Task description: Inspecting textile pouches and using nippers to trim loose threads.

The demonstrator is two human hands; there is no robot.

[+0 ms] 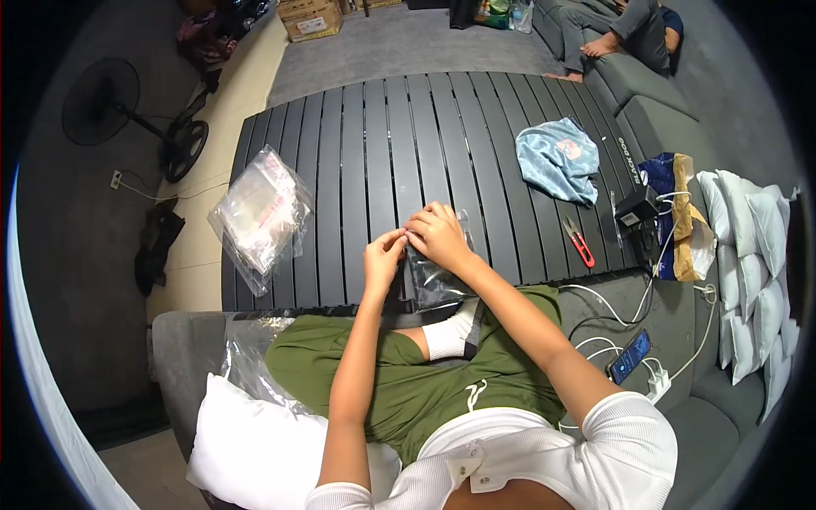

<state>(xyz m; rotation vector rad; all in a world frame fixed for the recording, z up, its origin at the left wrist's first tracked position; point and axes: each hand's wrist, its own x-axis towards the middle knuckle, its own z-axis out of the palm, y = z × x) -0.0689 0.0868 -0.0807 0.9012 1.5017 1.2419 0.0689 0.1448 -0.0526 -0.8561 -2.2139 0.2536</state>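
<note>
I have two hands working together: left hand [382, 259] and right hand [438, 236], fingertips nearly closed in a pinch at the far-left corner of one plastic bag [435, 286]. It looks see-through, creased and shiny, by the near edge of the table [376, 144]. One bag bundle [263, 212] lies left; one blue cloth [551, 170] and one pair of red snips [582, 248] right. Between them, bare slats reach the far edge.
</note>
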